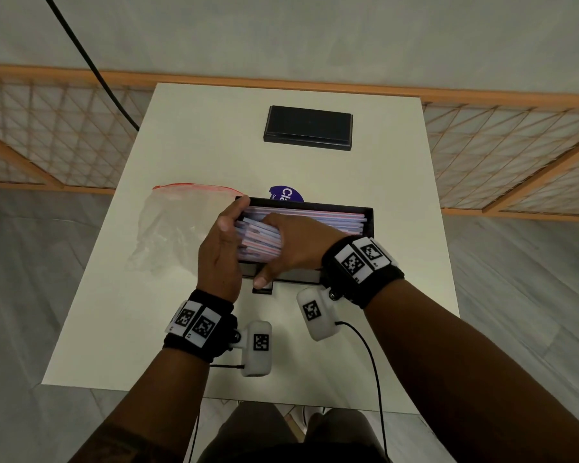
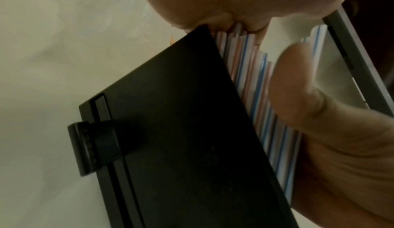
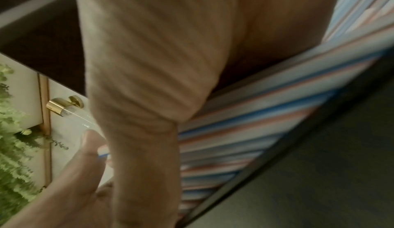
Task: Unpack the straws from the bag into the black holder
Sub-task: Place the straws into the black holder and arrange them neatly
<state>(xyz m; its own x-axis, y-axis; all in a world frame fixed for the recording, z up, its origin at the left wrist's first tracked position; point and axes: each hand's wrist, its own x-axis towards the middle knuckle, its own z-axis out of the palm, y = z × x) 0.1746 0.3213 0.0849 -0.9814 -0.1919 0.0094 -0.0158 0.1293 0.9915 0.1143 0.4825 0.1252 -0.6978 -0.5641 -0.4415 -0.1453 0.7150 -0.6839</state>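
Striped straws (image 1: 310, 218) fill the open black holder (image 1: 368, 225) at mid-desk (image 1: 188, 135). The right hand (image 1: 291, 242) lies on the straws, fingers curled around a bundle; the left hand (image 1: 223, 248), fingers straight, presses their left ends. The clear bag (image 1: 171, 228) lies left; a black lid (image 1: 308, 128) lies far.

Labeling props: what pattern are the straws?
White straws with thin blue and red stripes; left wrist view shows it best.
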